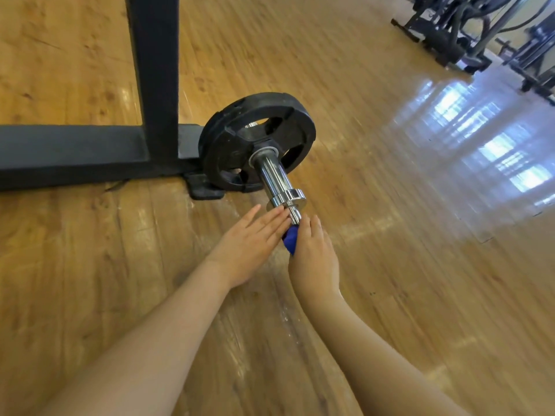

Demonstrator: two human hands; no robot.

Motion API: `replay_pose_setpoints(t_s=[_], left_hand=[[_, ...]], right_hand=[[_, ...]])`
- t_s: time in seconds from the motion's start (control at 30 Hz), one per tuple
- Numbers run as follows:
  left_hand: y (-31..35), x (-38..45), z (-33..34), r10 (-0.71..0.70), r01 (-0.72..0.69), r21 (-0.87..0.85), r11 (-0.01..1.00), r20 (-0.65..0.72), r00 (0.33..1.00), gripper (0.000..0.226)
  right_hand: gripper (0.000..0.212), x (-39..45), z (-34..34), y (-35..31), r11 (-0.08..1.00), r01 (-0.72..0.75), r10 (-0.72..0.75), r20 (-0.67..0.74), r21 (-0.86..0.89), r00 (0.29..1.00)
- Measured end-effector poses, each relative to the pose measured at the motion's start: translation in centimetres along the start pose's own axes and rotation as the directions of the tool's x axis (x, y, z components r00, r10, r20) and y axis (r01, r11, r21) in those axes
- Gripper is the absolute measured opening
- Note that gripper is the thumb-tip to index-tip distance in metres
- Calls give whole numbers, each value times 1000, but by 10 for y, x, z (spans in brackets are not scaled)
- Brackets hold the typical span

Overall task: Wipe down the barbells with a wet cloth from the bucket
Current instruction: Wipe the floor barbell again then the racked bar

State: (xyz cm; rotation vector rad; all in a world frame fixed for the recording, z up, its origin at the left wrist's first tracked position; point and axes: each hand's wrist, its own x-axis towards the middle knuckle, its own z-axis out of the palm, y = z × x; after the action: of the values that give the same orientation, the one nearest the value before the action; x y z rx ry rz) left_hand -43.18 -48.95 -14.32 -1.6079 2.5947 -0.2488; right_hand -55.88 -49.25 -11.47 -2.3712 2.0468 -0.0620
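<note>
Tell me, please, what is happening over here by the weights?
A person is cleaning the chrome end of a barbell that carries a black weight plate beside a black rack frame. The right hand grips a blue cloth at the tip of the bar, while the left hand lies flat with straight fingers touching the bar's end next to the collar. No bucket is in view. Other gym machines stand across the wooden floor.
</note>
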Motion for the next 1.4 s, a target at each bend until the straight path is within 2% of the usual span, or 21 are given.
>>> replay_pose_setpoints(t_s=[0.1, 0.17, 0.27, 0.37, 0.57, 0.67, 0.8, 0.87, 0.93, 1.07, 1.2, 1.3, 1.4], left_hand=[[0, 0, -1, 4, -3, -40, 999, 13, 1000, 72], [-1, -1, -1, 14, -13, -54, 998, 11, 1000, 73], [-1, -3, -3, 24, -24, -62, 998, -2, 1000, 71], [-1, -4, -4, 31, -33, -70, 997, -29, 999, 69], [3, 2, -14, 20, -22, -36, 999, -50, 999, 63], [9, 9, -19, 49, -51, -23, 998, -69, 996, 61], [23, 9, -18, 122, -122, 5, 993, -48, 991, 60], [33, 11, -21, 155, -155, -6, 988, -11, 988, 63], [49, 21, -26, 195, -196, -36, 980, -33, 980, 65], [73, 37, -30, 332, -332, -44, 942, -15, 943, 70], [73, 40, -32, 330, -328, -69, 942, 23, 944, 73], [77, 38, -35, 313, -312, -51, 949, 26, 949, 72], [83, 32, -36, 278, -277, -40, 960, 23, 960, 71]], right_hand=[[84, -49, 11, 30, 1000, -24, 24, -46, 0, 999], [91, -81, 16, 49, 998, -56, 56, -63, 2, 996], [88, -101, 16, 55, 995, -103, 103, 2, 0, 995], [78, -87, 17, 52, 994, -109, 110, 3, -14, 994], [68, -32, 4, 23, 999, 23, -23, 7, -48, 1000], [73, -37, 5, 25, 999, -15, 15, -11, -42, 1000], [88, -93, 14, 53, 993, -105, 106, -18, 49, 994], [90, -119, 14, 64, 991, -119, 121, -27, 54, 992], [91, -134, 15, 70, 989, -143, 144, -21, 48, 989], [88, -126, 14, 63, 983, -185, 185, -6, 13, 983], [77, -107, 6, 61, 991, -133, 133, -21, 8, 991], [70, -114, -1, 66, 996, -87, 89, 73, -26, 993], [87, -147, -1, 77, 989, -143, 144, 16, -20, 989]])
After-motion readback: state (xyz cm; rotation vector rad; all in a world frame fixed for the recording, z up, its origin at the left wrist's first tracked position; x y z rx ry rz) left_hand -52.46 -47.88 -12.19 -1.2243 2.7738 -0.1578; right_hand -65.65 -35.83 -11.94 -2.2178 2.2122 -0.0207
